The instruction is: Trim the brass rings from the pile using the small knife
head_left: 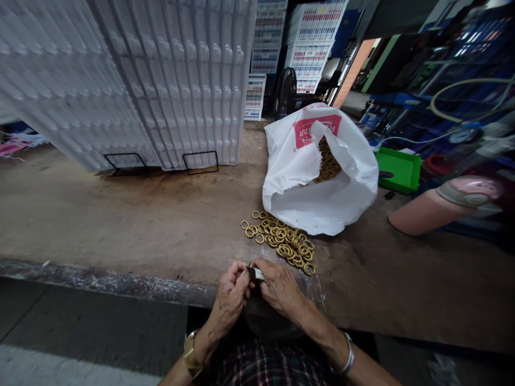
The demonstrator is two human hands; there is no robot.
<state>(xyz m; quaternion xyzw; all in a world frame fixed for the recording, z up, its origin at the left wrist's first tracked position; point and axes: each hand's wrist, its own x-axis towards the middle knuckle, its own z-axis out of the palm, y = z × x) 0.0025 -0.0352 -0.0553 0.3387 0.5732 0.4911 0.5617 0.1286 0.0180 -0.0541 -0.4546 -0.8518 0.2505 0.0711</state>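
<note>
My left hand and my right hand meet at the near edge of the brown worktable. Both are closed on a small dark and silver part held between their fingertips. A little gold ring seems to sit at its top, but it is too small to be sure. Just beyond the hands lies a pile of several gold rings. Behind the pile a white plastic bag with a red label stands open, more gold rings showing inside it.
Tall stacks of white moulded trays lean at the back left of the table. A green tray and a pink cylinder lie to the right. White crates and a black fan stand further back.
</note>
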